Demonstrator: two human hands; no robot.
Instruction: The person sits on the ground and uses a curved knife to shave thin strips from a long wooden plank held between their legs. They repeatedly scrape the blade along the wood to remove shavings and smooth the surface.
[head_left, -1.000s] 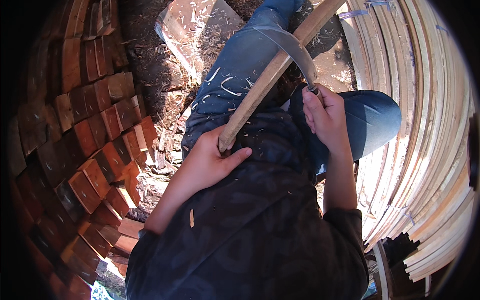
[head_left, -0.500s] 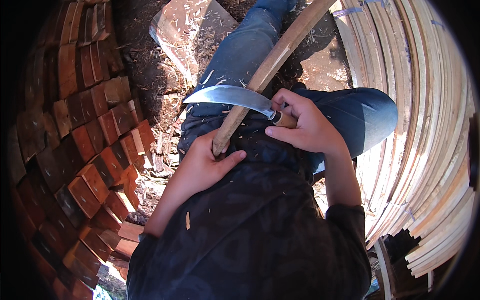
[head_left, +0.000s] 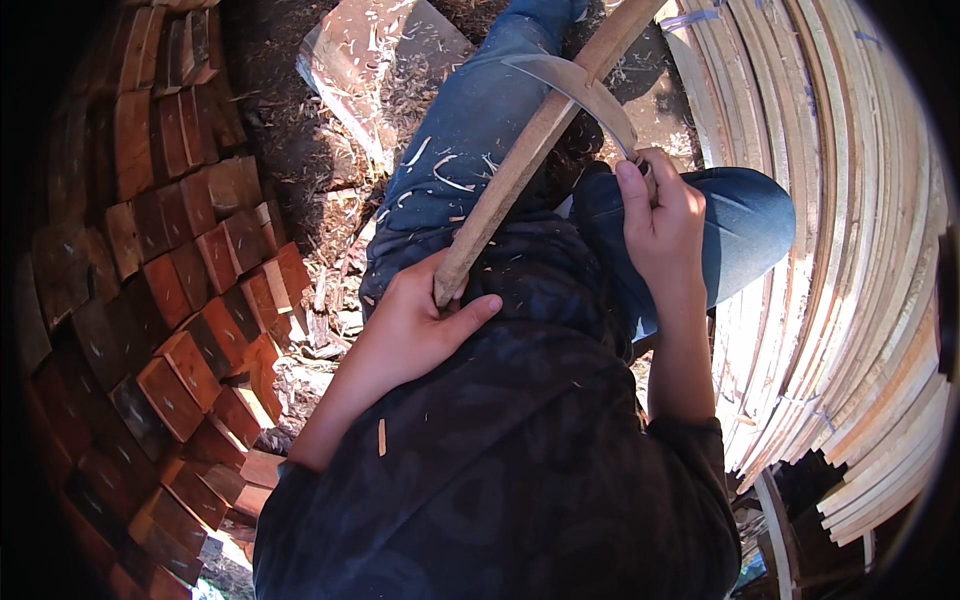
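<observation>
A long wooden stick [head_left: 515, 177] slants from my lap up past the top edge of the view. Its near end is in my left hand [head_left: 424, 313], whose fingers wrap under it while the thumb points right. My right hand [head_left: 665, 215] is closed around the short handle of a curved sickle-like knife [head_left: 612, 108]. The blade lies across the stick's far part, its tip reaching left over my jeans. Part of the handle is hidden by the fingers. Pale wood shavings [head_left: 452, 180] are scattered on my left thigh.
Stacked reddish wooden blocks [head_left: 185, 365] rise along the left. Bundled pale wooden strips [head_left: 790, 250], tied with bluish string, stand close on the right. A flat board [head_left: 350, 75] lies ahead on the shaving-strewn ground [head_left: 290, 150]. My bent right knee [head_left: 750, 230] is beside my right hand.
My right hand has moved away from my body with the knife, up and right along the stick. The blade has turned. My left hand stays on the near end, barely shifted.
</observation>
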